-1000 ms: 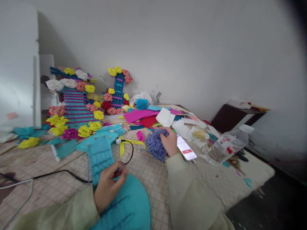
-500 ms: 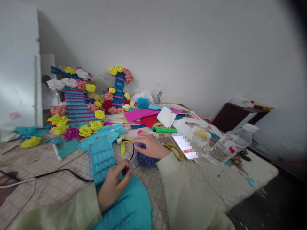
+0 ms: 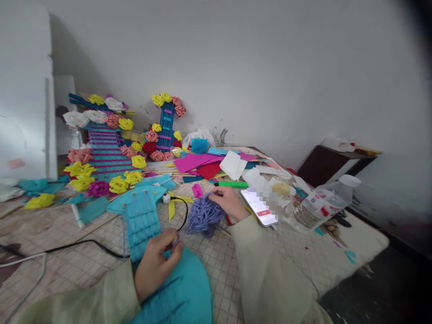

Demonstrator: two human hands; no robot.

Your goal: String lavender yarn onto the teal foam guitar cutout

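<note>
A turquoise guitar-shaped craft piece (image 3: 194,288) lies in front of me, with purple strands strung along its neck and pegs at its head. Over the body, my left hand (image 3: 158,263) is closed, with a bit of purple yarn showing between thumb and forefinger. To its right sits a loose bundle of purple yarn (image 3: 205,215) on the table. My right hand (image 3: 231,203) has its curled fingertips on the bundle's upper right edge, pinching at the strands. A black cable (image 3: 186,216) with a white end curves just left of the bundle.
Flower-trimmed craft pieces (image 3: 106,148) stand against the wall. Coloured paper sheets (image 3: 194,162) are piled at the back. A green marker (image 3: 232,184), a lit phone (image 3: 259,207) and a clear plastic bottle (image 3: 324,202) lie to the right. A black cable (image 3: 84,241) crosses the left side.
My right hand has moved right, off the top of the yarn bundle to its edge, uncovering the bundle and a pink paper piece. My left hand stays nearly in place.
</note>
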